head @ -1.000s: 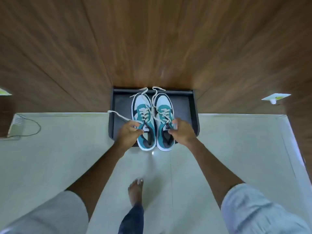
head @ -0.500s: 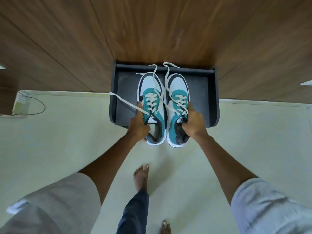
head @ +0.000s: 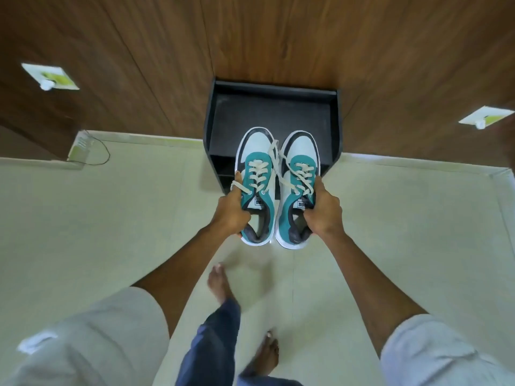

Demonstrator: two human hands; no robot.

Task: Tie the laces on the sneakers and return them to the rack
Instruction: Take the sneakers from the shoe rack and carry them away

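Observation:
Two teal, white and black sneakers hang side by side in the air in front of the black rack (head: 274, 112). My left hand (head: 230, 211) grips the left sneaker (head: 257, 174) by its collar. My right hand (head: 323, 210) grips the right sneaker (head: 298, 176) the same way. Their cream laces (head: 274, 157) are untied, and loose ends trail between the two toes. The toes point at the rack, whose top shelf is bare.
The rack stands against a brown wood-panelled wall (head: 278, 37). Pale floor tiles (head: 111, 218) spread on both sides. My bare feet (head: 221, 282) stand below the shoes. A small white device with a cable (head: 79, 147) sits by the wall at left.
Both hands have lifted the sneakers off the rack's top shelf and drawn them back toward me. The long lace that trailed left now lies by the shoes.

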